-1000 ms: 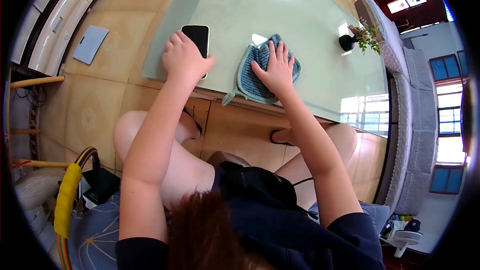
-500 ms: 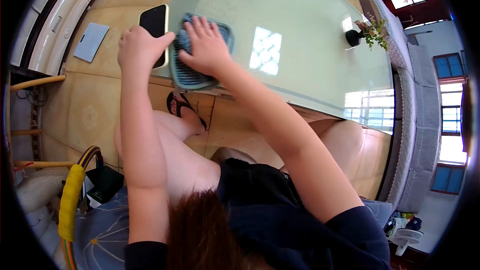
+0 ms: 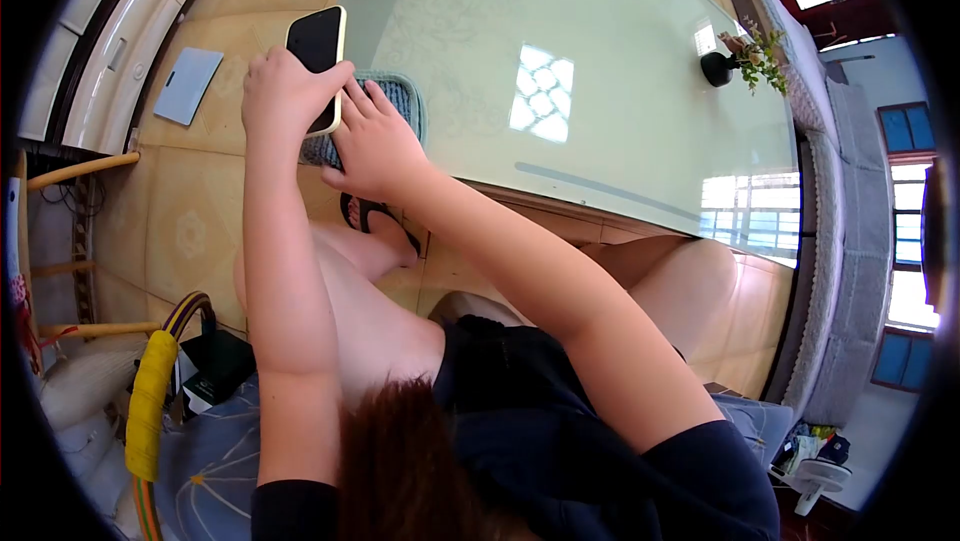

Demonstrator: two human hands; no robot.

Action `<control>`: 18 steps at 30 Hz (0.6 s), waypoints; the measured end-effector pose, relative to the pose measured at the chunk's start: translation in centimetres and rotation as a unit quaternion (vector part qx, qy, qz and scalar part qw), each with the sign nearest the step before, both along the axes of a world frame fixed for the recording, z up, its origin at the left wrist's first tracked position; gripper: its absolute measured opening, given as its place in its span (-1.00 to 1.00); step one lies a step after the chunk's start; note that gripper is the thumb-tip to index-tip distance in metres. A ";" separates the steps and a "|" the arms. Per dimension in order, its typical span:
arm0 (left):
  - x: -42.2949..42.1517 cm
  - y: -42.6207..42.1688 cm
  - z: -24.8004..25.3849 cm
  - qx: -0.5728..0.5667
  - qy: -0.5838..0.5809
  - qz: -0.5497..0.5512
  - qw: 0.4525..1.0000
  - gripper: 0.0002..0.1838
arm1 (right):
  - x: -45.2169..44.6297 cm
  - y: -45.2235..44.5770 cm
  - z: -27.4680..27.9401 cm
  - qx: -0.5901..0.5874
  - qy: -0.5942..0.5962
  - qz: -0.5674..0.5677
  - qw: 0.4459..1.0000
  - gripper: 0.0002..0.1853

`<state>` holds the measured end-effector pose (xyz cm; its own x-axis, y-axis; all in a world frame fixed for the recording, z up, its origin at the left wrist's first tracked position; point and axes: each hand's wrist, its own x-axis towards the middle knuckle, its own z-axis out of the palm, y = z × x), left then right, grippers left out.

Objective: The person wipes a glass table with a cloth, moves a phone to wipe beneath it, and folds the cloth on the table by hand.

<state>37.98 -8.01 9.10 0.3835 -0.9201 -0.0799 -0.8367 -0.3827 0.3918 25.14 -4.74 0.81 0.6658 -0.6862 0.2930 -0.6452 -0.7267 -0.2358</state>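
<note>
My left hand [image 3: 285, 91] is closed around a black-screened phone [image 3: 317, 41] with a pale yellow-green edge, tilted above the left end of the glass-topped table [image 3: 470, 61]. Beside it, my right hand [image 3: 378, 146] lies with fingers spread on a blue-grey knitted cloth [image 3: 408, 101] at the table's near left corner. The phone and both hands cover part of the cloth. The fingertips of my right hand come close to the phone's lower right edge.
A dark vase with a green plant [image 3: 717, 69] stands at the table's right end. Beyond it runs a grey sofa [image 3: 850, 241]. A pale flat panel [image 3: 188, 86] lies on the tiled floor at left. My knees are below the near edge.
My left hand has lifted the phone from the tabletop and moved it left. My right hand has slid the cloth left, to the table's corner beneath the phone.
</note>
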 end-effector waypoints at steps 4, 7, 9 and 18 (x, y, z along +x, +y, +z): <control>-1.3 0.4 -1.0 -0.090 -0.050 0.003 0.995 -0.28 | 0.4 -0.4 -0.2 0.050 -0.010 -0.003 0.999 -0.12; -1.1 0.1 -1.4 -0.088 -0.027 -0.008 0.996 -0.28 | 0.7 -1.5 0.1 0.090 -0.066 -0.024 0.994 -0.10; -0.9 0.2 -1.4 -0.112 -0.035 -0.022 0.993 -0.27 | 1.1 -1.9 0.3 0.079 -0.085 -0.070 0.991 -0.08; -0.8 -0.8 -1.7 -0.132 -0.067 -0.033 0.988 -0.13 | -1.2 -4.5 -0.3 0.042 -0.021 -0.150 0.988 -0.09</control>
